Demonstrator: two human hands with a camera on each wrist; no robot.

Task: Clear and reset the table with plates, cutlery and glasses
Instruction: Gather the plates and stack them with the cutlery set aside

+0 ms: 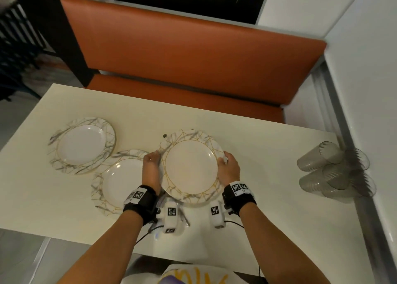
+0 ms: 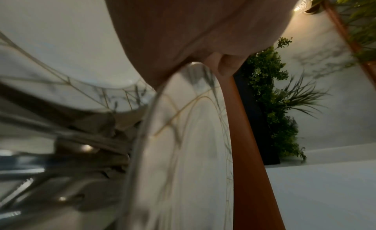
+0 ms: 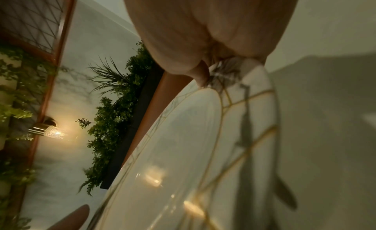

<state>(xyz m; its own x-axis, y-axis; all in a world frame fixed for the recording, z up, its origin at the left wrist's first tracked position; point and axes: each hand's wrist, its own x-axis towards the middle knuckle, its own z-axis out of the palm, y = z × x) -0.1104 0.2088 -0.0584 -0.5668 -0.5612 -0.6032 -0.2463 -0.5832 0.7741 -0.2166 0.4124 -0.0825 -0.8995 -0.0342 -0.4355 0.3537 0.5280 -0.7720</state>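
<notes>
A white plate with a gold and grey marbled rim (image 1: 190, 165) is held over the table between both hands. My left hand (image 1: 151, 158) grips its left rim and my right hand (image 1: 227, 161) grips its right rim. The left wrist view shows the same plate (image 2: 183, 137) edge-on under my palm, and the right wrist view shows the plate (image 3: 193, 153) with my fingertips on its rim. A second matching plate (image 1: 120, 180) lies just left of it, partly under my left wrist. A third plate (image 1: 82, 145) lies further left. Cutlery (image 1: 184, 216) lies under the held plate's near edge.
Several clear ribbed glasses (image 1: 335, 170) lie stacked on their sides at the table's right edge (image 1: 348, 197). An orange bench seat (image 1: 193, 54) stands behind the cream table (image 1: 257, 155). A white wall runs along the right, with plants above the bench.
</notes>
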